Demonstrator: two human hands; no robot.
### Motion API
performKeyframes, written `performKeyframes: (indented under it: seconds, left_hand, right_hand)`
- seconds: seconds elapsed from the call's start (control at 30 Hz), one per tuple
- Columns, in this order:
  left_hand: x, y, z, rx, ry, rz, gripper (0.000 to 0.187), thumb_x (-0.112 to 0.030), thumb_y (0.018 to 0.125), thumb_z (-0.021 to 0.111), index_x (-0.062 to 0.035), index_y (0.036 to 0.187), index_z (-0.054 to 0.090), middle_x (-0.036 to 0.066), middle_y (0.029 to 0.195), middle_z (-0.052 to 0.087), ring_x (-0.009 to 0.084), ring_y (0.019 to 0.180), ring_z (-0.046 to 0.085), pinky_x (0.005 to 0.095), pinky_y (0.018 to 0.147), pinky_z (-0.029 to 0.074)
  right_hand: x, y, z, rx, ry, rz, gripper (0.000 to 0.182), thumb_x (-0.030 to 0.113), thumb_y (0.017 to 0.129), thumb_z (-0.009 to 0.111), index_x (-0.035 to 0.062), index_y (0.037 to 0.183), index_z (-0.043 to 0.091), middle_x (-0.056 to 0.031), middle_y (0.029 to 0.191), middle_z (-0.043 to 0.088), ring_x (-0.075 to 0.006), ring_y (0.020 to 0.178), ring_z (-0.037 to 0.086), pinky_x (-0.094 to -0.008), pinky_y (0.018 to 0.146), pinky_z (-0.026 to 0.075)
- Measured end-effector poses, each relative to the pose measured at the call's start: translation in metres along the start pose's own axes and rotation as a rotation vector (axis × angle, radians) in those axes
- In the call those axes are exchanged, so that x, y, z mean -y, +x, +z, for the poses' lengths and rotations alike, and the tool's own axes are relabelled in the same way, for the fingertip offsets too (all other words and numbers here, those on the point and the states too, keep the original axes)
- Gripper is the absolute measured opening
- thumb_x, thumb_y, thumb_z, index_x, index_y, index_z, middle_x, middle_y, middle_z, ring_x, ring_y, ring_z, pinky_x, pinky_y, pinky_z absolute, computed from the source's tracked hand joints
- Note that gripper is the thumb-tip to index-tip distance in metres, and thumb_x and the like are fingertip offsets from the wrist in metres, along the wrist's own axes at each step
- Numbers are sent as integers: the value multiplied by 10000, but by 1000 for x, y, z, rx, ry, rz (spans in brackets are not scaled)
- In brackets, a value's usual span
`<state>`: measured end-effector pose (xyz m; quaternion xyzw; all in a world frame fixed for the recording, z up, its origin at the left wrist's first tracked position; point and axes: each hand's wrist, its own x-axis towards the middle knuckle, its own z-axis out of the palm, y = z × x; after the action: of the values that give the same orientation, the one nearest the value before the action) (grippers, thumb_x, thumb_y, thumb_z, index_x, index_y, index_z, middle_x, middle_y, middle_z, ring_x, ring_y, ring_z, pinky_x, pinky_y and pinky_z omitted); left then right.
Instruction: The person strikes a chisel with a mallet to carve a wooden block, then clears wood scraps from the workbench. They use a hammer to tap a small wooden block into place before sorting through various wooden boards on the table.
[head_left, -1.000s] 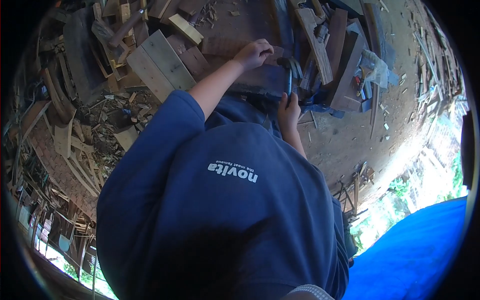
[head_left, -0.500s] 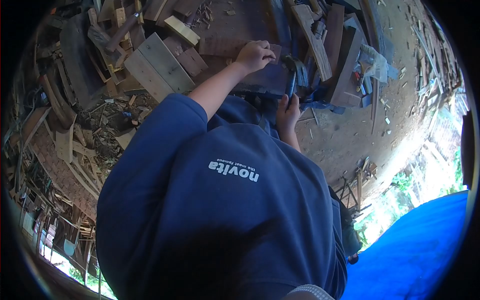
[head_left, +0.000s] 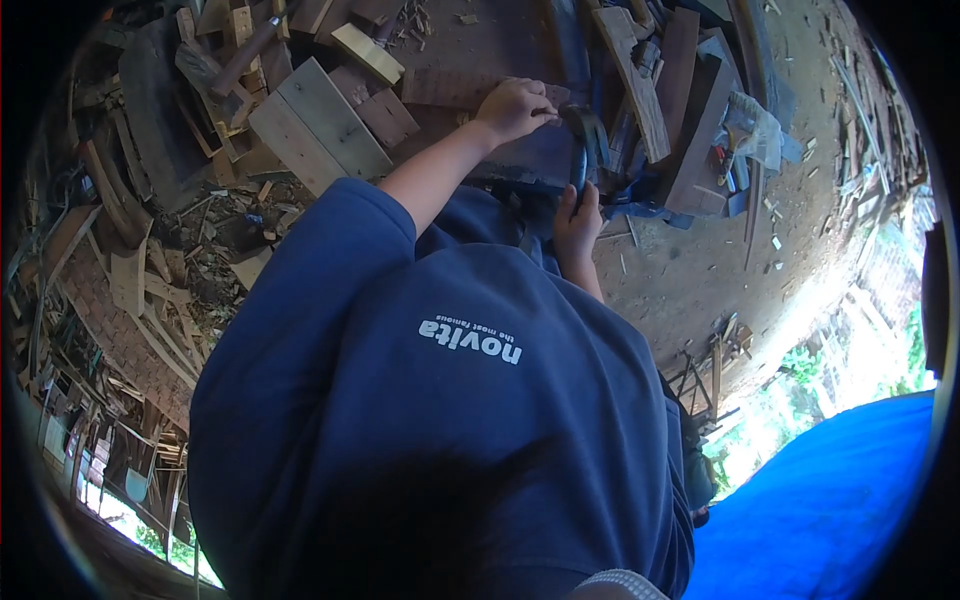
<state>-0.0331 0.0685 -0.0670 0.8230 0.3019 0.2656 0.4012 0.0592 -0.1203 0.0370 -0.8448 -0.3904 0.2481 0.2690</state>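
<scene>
My left hand (head_left: 514, 109) is closed, thumb and fingertips pinched together over the right end of a flat brown board (head_left: 450, 89). Whatever sits in that pinch is too small to make out. Below and to the right, my right hand (head_left: 577, 222) wraps round the dark handle of a tool with a curved metal head, which looks like a claw hammer (head_left: 581, 150). The tool's head is just right of my left fingertips. Under both lies a dark work surface (head_left: 520, 165) close to my body.
Light planks (head_left: 318, 125) and a pale block (head_left: 368, 54) lie left of my left hand. A wooden-handled tool (head_left: 245, 60) rests farther left. Long boards (head_left: 635, 85) and a plastic bag (head_left: 752, 130) are at the right. Wood scraps (head_left: 215, 235) litter the ground.
The hammer's head has swung slightly up and tilted, with my right hand nearly in place. My left hand has shifted a little to the right, still pinched.
</scene>
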Motion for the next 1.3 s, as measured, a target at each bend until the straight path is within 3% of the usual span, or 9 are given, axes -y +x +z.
performKeyframes:
  seconds: [0.23, 0.43, 0.53, 0.6, 0.73, 0.83, 1.13, 1.2, 1.3]
  left_hand:
    - [2, 0, 3, -15, 20, 23, 106, -189, 726, 765, -104, 752, 707, 26, 776, 612, 238, 815, 618, 398, 787, 471]
    - [4, 0, 2, -22, -53, 26, 90, -144, 734, 761, -91, 759, 693, 36, 774, 615, 245, 784, 621, 395, 757, 483]
    - [8, 0, 2, -43, -95, 40, 88, -108, 740, 754, -72, 755, 675, 50, 779, 614, 257, 780, 624, 390, 718, 498]
    - [11, 0, -1, -50, -104, 44, 88, -86, 743, 748, -61, 752, 664, 58, 784, 614, 265, 781, 625, 387, 699, 506]
    - [11, 0, 2, -53, -125, 27, 90, -26, 740, 724, -33, 754, 636, 80, 810, 612, 280, 790, 628, 375, 695, 520]
    - [14, -1, 3, -77, -122, 29, 93, 4, 742, 704, -27, 774, 623, 91, 831, 607, 284, 795, 626, 372, 703, 524]
    - [13, -2, 0, -76, -127, 41, 88, 34, 770, 667, -18, 794, 600, 98, 847, 591, 288, 821, 615, 375, 728, 519]
    - [12, -2, 1, -67, -121, 45, 85, 28, 774, 669, -17, 796, 600, 97, 847, 590, 288, 819, 615, 376, 726, 518]
    - [12, -2, -2, -61, -172, 28, 82, 15, 778, 675, -17, 794, 601, 97, 847, 590, 291, 818, 615, 380, 723, 515]
  right_hand:
    - [-10, 3, 6, 83, -3, 65, 279, 223, 975, 535, -4, 1137, 535, -262, 834, 637, -454, 771, 636, -453, 655, 494]
    - [-16, -2, 6, -34, -23, -28, 301, 229, 975, 538, -21, 1142, 532, -271, 868, 638, -463, 796, 636, -457, 656, 496]
    - [-17, 1, 5, 99, -50, 77, 312, 233, 976, 533, -19, 1160, 530, -272, 885, 642, -468, 808, 637, -457, 660, 501]
    - [-16, -1, 4, -12, -33, -30, 301, 233, 976, 531, -13, 1148, 530, -275, 849, 639, -471, 787, 633, -469, 643, 495]
    - [-17, -1, 7, -41, 30, 15, 290, 232, 977, 529, -6, 1141, 531, -273, 831, 639, -466, 775, 634, -471, 641, 494]
    - [-16, 0, 10, 62, -87, 32, 282, 233, 975, 529, -3, 1128, 533, -275, 835, 636, -468, 774, 630, -476, 642, 493]
    - [-8, -3, 14, -97, -44, -76, 253, 217, 977, 520, 1, 1109, 526, -260, 814, 632, -466, 771, 625, -481, 631, 485]
    - [-10, 1, 11, 105, -118, 99, 243, 213, 975, 523, 1, 1094, 531, -257, 821, 631, -464, 774, 625, -477, 631, 486]
    - [-8, 0, 8, -26, -13, 2, 239, 211, 974, 524, -2, 1082, 528, -257, 809, 631, -463, 762, 624, -479, 623, 482]
